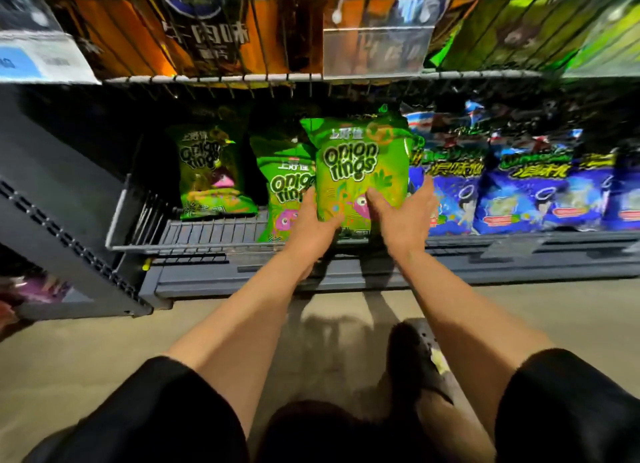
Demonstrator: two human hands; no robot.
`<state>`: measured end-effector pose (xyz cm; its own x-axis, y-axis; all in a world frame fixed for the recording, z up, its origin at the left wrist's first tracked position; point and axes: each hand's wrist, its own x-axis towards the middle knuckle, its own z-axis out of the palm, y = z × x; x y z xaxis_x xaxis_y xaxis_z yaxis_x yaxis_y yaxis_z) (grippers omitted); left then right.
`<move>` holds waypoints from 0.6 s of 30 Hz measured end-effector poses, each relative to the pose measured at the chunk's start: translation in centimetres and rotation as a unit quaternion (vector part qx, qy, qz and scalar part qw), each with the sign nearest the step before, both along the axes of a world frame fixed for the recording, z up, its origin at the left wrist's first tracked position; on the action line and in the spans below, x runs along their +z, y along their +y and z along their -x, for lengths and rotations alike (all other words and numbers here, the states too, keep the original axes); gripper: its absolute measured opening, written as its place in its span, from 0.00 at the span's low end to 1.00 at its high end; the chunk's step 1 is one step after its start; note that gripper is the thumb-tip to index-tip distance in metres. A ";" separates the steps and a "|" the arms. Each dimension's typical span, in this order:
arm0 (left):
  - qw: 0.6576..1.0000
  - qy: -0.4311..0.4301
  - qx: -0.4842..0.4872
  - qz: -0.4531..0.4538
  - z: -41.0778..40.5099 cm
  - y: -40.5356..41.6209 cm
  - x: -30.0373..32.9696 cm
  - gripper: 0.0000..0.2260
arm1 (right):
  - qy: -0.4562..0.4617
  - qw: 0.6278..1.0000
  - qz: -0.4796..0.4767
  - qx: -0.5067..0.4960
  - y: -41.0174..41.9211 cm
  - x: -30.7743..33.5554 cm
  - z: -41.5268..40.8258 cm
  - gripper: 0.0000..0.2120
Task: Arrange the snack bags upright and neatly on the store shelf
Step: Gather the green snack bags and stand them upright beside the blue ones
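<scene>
A green onion rings bag (356, 164) stands upright at the front of the low shelf (214, 234), gripped at its lower edge from both sides. My left hand (313, 223) grips its bottom left, my right hand (403, 216) its bottom right with fingers spread on the front. A second green onion rings bag (284, 185) stands just behind and left of it, partly covered. A third green bag (211, 171) stands further left and deeper in, in shadow.
Blue snack bags (533, 188) fill the shelf to the right, touching the held bag. A wire shelf above (311, 78) holds orange and green bags behind price tags. A grey side panel (69, 213) bounds the left. My foot (415, 358) rests on the floor below.
</scene>
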<state>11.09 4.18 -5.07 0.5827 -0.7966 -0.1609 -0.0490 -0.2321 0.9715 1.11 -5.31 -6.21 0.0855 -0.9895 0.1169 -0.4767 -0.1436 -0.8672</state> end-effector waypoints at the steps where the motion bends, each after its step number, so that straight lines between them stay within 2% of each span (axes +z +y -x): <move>1: 1.000 0.000 0.000 -0.004 0.5 -0.5 -0.3 0.31 | -0.032 0.998 -0.029 0.037 -0.4 -0.4 0.2 0.50; 5: 0.999 0.028 0.024 0.005 2.3 -1.3 -0.5 0.29 | -0.061 0.994 -0.051 0.080 -0.1 -1.8 0.3 0.49; 8: 0.998 0.029 0.042 0.034 3.0 -1.0 0.1 0.29 | -0.069 0.996 -0.010 0.059 0.7 -1.4 0.5 0.44; 11: 0.992 -0.002 0.106 0.066 2.5 -0.1 1.3 0.25 | -0.101 0.992 0.034 0.067 1.7 -0.5 0.7 0.40; 14: 0.983 -0.026 0.162 0.083 1.2 2.3 1.6 0.22 | -0.083 0.990 0.054 0.105 3.8 0.1 0.8 0.34; 18: 0.968 -0.042 0.232 0.084 -2.6 6.8 2.0 0.18 | -0.066 0.978 0.056 0.187 7.2 1.0 -1.4 0.34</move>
<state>13.69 11.02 -3.10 0.8899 -0.4561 0.0120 -0.0580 -0.0869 0.9945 2.49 1.84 -5.25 0.4165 -0.8720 0.2571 -0.2571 -0.3842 -0.8867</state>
